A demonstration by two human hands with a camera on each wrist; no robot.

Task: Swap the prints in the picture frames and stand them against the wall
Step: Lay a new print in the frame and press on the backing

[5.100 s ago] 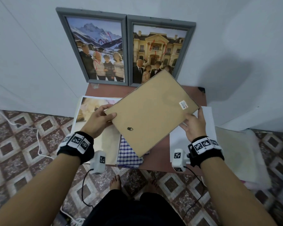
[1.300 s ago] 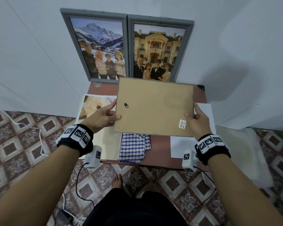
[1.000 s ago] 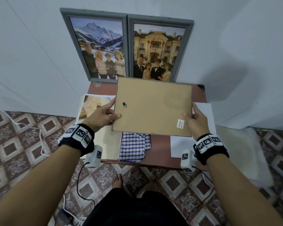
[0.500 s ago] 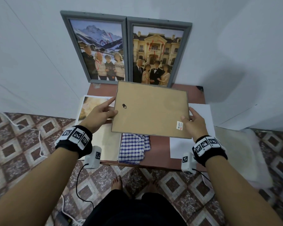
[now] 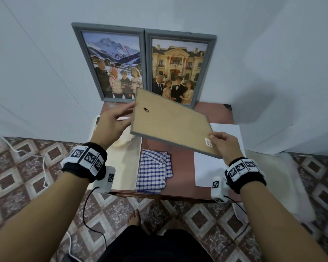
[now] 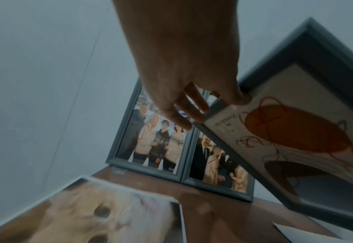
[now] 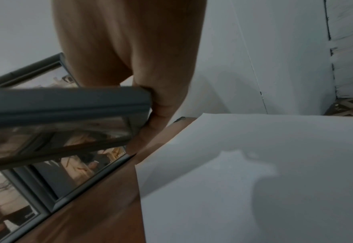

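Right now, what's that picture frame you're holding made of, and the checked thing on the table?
The held frame has a matte tan back, probably fibreboard or cardboard, inside a dull grey moulded rim, wood or plastic. The checked cloth looks like woven cotton: soft folds, blue-and-white weave.

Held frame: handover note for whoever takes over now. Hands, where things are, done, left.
Left hand: fingers straight, touching the left edge of the held frame.
Right hand: grips its near right corner.
Held frame is above the table, tilted, cardboard back up; the left wrist view shows a drawing print in it, facing down.
Done: two frames, mountain and mansion, stand against the wall.
Loose on the table: a dog print, white sheet, checked cloth.
Left: turn the held frame and stand it by the wall.
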